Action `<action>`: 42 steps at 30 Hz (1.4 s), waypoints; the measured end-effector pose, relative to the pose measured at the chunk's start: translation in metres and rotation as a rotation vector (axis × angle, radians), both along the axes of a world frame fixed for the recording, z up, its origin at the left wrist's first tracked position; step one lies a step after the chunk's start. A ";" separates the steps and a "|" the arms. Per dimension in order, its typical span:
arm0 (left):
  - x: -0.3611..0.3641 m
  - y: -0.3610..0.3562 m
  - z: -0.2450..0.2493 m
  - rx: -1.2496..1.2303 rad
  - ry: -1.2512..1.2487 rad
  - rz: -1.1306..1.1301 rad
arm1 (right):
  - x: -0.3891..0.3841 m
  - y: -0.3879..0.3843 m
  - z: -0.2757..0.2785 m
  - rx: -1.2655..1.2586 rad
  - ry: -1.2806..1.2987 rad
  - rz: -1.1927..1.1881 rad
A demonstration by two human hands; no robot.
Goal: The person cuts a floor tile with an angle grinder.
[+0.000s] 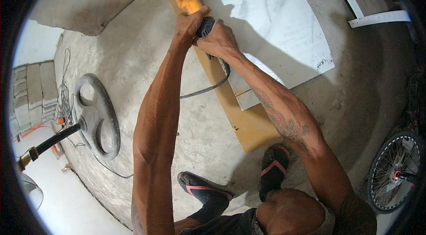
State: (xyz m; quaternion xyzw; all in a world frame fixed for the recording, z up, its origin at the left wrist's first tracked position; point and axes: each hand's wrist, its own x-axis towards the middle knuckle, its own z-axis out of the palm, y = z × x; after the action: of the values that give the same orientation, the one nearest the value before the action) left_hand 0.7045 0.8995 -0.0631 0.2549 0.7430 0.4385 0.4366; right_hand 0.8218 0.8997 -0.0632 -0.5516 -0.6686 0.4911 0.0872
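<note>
Both my hands are wrapped round a yellow and black angle grinder (190, 1), whose metal head points away from me. My left hand (190, 24) grips the body just behind the yellow housing. Closer to me, my right hand (218, 40) holds the black rear end, from which a black power cord (207, 88) curves down to the left. Beneath the tool lies a large white marbled tile (284, 17), resting partly on a long tan board (253, 131). The grinder's head overlaps the far left corner of the tile in this view.
A grey round stand base (95, 115) with a black pole stands at the left, near tangled cables (66, 102). White strips (377, 18) lie at the upper right. A bicycle wheel (395, 170) is at the lower right. My sandalled feet (206, 190) stand on the concrete floor (155, 48).
</note>
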 end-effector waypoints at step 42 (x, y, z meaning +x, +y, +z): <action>0.010 -0.016 -0.018 -0.025 0.071 -0.019 | 0.019 -0.023 0.003 -0.015 0.001 0.005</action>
State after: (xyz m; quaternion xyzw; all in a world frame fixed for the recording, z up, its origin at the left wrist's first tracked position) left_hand 0.7149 0.8832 -0.0807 0.2718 0.7612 0.4155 0.4172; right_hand 0.8405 0.8768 -0.0599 -0.5502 -0.6664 0.4964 0.0823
